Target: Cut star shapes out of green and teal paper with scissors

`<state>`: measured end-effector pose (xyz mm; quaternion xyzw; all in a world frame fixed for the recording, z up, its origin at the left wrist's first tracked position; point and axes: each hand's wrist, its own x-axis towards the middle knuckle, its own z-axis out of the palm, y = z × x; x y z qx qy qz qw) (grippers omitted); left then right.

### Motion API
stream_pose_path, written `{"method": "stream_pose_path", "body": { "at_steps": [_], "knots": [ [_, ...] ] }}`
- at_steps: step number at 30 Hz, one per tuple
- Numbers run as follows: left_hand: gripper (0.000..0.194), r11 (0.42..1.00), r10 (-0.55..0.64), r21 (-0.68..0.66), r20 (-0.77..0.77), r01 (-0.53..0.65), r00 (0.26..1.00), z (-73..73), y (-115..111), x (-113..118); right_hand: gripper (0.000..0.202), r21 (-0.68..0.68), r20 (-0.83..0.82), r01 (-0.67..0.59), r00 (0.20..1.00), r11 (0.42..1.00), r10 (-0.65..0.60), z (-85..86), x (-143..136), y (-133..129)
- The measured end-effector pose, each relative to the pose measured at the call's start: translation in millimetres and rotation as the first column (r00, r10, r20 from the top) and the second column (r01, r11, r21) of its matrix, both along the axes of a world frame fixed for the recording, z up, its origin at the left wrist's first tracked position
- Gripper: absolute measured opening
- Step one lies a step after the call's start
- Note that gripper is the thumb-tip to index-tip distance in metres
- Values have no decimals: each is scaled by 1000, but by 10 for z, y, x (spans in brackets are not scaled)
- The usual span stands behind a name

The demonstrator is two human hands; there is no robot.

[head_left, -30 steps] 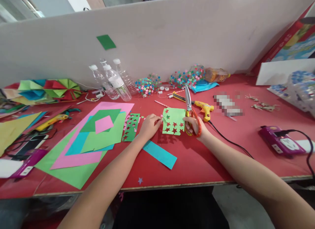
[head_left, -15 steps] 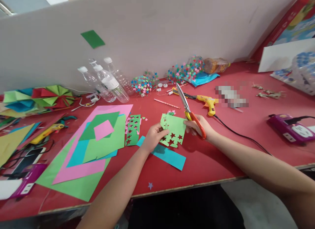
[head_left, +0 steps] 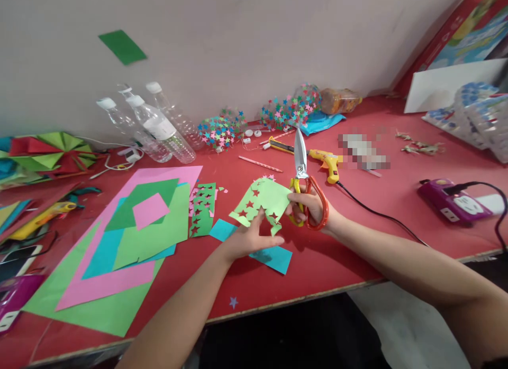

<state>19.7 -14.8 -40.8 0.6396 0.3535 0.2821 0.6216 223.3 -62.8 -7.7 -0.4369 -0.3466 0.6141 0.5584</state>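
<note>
A light green sheet of paper (head_left: pixel 273 192) with star-shaped holes along its left and lower parts is raised above the table. My right hand (head_left: pixel 311 202) pinches its right edge between thumb and finger. That same hand also carries scissors (head_left: pixel 300 157) with red and yellow handles, their blades together and pointing up. At the sheet's lower edge is my left hand (head_left: pixel 248 239), open, thumb spread away and a fingertip at the paper. Beneath that hand, a blue paper strip (head_left: pixel 273 258) lies partly hidden. Small pink stars (head_left: pixel 270 177) show just behind the sheet.
Left of my hands lie a punched dark green strip (head_left: pixel 202 210) and stacked coloured papers (head_left: pixel 159 247). Clear plastic bottles (head_left: pixel 159 126) and star-covered balls (head_left: pixel 218 132) stand along the wall. A yellow glue gun (head_left: pixel 327 160) with a cord and a purple power socket (head_left: pixel 456 202) lie right.
My left hand has let go of the sheet's left side and moved to its lower edge, thumb spreading. The sheet has turned, and the scissors now point more upright. The view has shifted right.
</note>
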Motion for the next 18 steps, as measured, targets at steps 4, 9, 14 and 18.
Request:
{"method": "stream_pose_path", "body": {
  "at_steps": [4, 9, 14, 18],
  "knots": [
    [57, 996, 84, 56, -170, -76, 982, 107, -71, 93, 18, 39, 0, 28, 1000, 999, -28, -68, -10, -3],
    [30, 937, 342, 91, -48, -336, 939, 210, 17, 170, 26, 32, 232, -112, 967, 993, 102, -71, -7, -34],
    [21, 978, 199, -65, 18, -197, 980, 249, 73, 139, 21, 29, 327, -16, 945, 999, 6, -16, 33, -19],
    [23, 988, 105, -121, 34, -100, 994, 279, 57, 138, 23, 38, 281, -5, 960, 999, -6, -55, 79, 17]
  ]
}}
